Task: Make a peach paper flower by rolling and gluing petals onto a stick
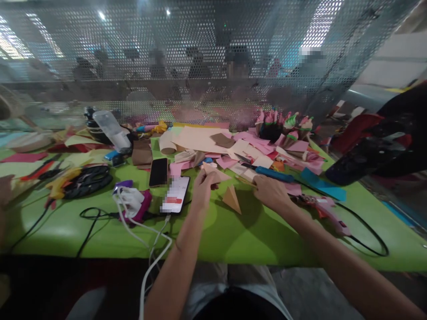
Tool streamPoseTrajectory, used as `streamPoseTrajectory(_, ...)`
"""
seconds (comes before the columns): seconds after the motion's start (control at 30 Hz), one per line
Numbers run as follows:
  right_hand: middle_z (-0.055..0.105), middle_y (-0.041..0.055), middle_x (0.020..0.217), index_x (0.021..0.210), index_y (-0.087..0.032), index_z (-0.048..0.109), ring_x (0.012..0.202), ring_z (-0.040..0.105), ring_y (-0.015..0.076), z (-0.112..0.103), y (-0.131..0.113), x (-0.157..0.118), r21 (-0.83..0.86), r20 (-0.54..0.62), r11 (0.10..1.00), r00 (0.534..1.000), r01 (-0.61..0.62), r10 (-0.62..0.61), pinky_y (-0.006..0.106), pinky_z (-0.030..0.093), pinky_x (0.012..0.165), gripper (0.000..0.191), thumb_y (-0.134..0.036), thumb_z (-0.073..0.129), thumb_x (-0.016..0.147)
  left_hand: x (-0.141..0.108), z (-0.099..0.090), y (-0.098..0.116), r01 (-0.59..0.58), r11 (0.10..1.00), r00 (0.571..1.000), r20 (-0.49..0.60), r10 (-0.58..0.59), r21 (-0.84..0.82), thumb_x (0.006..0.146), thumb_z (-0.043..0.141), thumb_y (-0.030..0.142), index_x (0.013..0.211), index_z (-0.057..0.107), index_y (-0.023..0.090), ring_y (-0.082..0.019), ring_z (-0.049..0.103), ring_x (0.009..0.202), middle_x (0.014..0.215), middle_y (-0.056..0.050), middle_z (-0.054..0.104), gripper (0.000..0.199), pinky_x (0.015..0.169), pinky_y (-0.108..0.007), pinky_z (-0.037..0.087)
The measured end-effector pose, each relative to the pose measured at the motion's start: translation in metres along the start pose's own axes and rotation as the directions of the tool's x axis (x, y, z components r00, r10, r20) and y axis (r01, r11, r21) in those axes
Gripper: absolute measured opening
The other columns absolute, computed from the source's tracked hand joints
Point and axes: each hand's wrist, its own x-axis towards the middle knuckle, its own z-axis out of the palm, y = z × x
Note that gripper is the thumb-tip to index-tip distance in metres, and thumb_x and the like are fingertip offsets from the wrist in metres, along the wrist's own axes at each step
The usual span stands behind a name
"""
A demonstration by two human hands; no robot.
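Note:
My left hand (204, 183) is closed in a pinch on a pale peach triangle of felt or paper (220, 174), held just above the table. Below and right of it, a tan folded triangle (232, 200) lies on the green tabletop (213, 240). My right hand (271, 190) reaches to the edge of the scrap pile, its fingers drawn together. Its fingertips are by a pale piece with a yellowish edge (246, 179); whether they grip it is too small to tell. Just behind that hand lies a blue-handled tool (274, 174).
Two phones, one dark (158, 172) and one lit (176, 194), lie left of my left hand. A purple-and-white plug block (131, 203) trails cables. A pink glue gun (333, 215) lies at right, a yellow one (65, 182) at left. A perforated metal screen (200, 89) stands behind.

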Motion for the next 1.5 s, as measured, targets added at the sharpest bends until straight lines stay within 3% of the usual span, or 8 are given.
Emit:
streamPoseTrajectory(0.17, 0.069, 0.0100, 0.096, 0.093, -0.018, 0.063, 0.081, 0.064, 0.0222, -0.006, 0.004, -0.017, 0.175, -0.116, 0.978, 0.988, 0.117, -0.097, 0.030, 0.042, 0.067, 0.023, -0.013, 0.041, 0.088, -0.008, -0.008, -0.002, 0.046, 0.997, 0.999, 0.018, -0.047, 0.063, 0.063, 0.070, 0.031, 0.077, 0.065, 0.017, -0.010, 0.053, 0.056, 0.067, 0.001, 0.062, 0.021, 0.054, -0.021, 0.039)
streamPoseTrajectory(0.27, 0.070, 0.0063, 0.093, 0.091, -0.020, 0.067, 0.081, 0.065, 0.0192, -0.001, -0.002, -0.040, 0.372, -0.228, 0.837, 0.914, 0.401, -0.337, 0.028, 0.046, 0.072, 0.027, -0.009, 0.044, 0.083, -0.010, -0.012, -0.007, 0.025, 0.998, 1.000, -0.002, -0.025, 0.053, 0.063, 0.070, 0.032, 0.080, 0.065, 0.017, -0.010, 0.054, 0.059, 0.071, 0.001, 0.064, 0.023, 0.055, -0.022, 0.041)
streamPoseTrajectory(0.4, 0.071, 0.0045, 0.121, 0.109, -0.025, 0.072, 0.097, 0.069, 0.0182, 0.016, -0.014, -0.057, 0.340, -0.168, 0.741, 0.812, 0.579, -0.558, 0.028, 0.051, 0.083, 0.047, -0.004, 0.045, 0.077, -0.011, -0.014, -0.014, 0.017, 0.999, 1.000, 0.001, -0.017, 0.037, 0.064, 0.071, 0.033, 0.084, 0.064, 0.018, -0.010, 0.055, 0.059, 0.072, 0.001, 0.065, 0.026, 0.055, -0.021, 0.041)
streamPoseTrajectory(0.6, 0.063, 0.0032, 0.139, 0.127, -0.027, 0.067, 0.099, 0.071, 0.0224, 0.027, 0.001, -0.039, 0.209, -0.081, 0.903, 0.927, 0.375, -0.366, 0.034, 0.057, 0.082, 0.053, -0.009, 0.045, 0.082, -0.014, -0.013, -0.012, 0.116, 0.993, 0.991, 0.068, -0.115, -0.002, 0.059, 0.076, 0.027, 0.104, 0.064, 0.019, -0.010, 0.057, 0.064, 0.080, -0.001, 0.069, 0.047, 0.056, -0.020, 0.042)
streamPoseTrajectory(0.7, 0.067, 0.0081, 0.132, 0.120, -0.021, 0.069, 0.112, 0.066, 0.0256, 0.021, 0.009, -0.037, 0.314, -0.211, 0.864, 0.917, 0.393, -0.340, 0.039, 0.053, 0.092, 0.044, -0.011, 0.044, 0.085, -0.014, -0.013, -0.011, 0.128, 0.991, 0.981, 0.143, -0.131, 0.030, 0.060, 0.074, 0.022, 0.109, 0.064, 0.018, -0.009, 0.054, 0.059, 0.075, 0.001, 0.067, 0.050, 0.055, -0.020, 0.042)
streamPoseTrajectory(0.83, 0.074, 0.0089, 0.105, 0.107, -0.021, 0.071, 0.090, 0.069, 0.0233, 0.010, 0.005, -0.043, 0.488, -0.331, 0.775, 0.907, 0.402, -0.262, 0.033, 0.054, 0.077, 0.032, -0.014, 0.049, 0.085, -0.015, -0.014, -0.014, 0.113, 0.991, 0.967, 0.221, -0.127, 0.075, 0.062, 0.071, 0.017, 0.112, 0.066, 0.018, -0.010, 0.055, 0.059, 0.074, 0.001, 0.066, 0.050, 0.057, -0.021, 0.043)
streamPoseTrajectory(1.17, 0.074, 0.0054, 0.105, 0.110, -0.025, 0.070, 0.092, 0.070, 0.0214, 0.017, -0.016, -0.052, 0.639, -0.331, 0.623, 0.893, 0.450, -0.305, 0.030, 0.054, 0.075, 0.041, -0.008, 0.050, 0.078, -0.021, -0.011, -0.033, 0.017, 0.991, 0.885, 0.459, -0.076, 0.133, 0.064, 0.077, 0.018, 0.146, 0.041, 0.018, -0.019, 0.066, 0.085, 0.094, -0.005, 0.070, 0.090, 0.077, -0.028, 0.051)
streamPoseTrajectory(1.5, 0.072, 0.0066, 0.103, 0.110, -0.023, 0.065, 0.087, 0.069, 0.0213, 0.014, -0.022, -0.068, 0.689, -0.228, 0.616, 0.921, 0.383, -0.318, 0.031, 0.054, 0.074, 0.028, -0.019, 0.052, 0.085, -0.044, -0.019, -0.030, 0.107, 0.992, 0.934, 0.336, -0.124, 0.069, 0.068, 0.078, 0.029, 0.138, 0.052, 0.022, -0.015, 0.058, 0.062, 0.062, 0.005, 0.057, 0.075, 0.065, -0.027, 0.047)
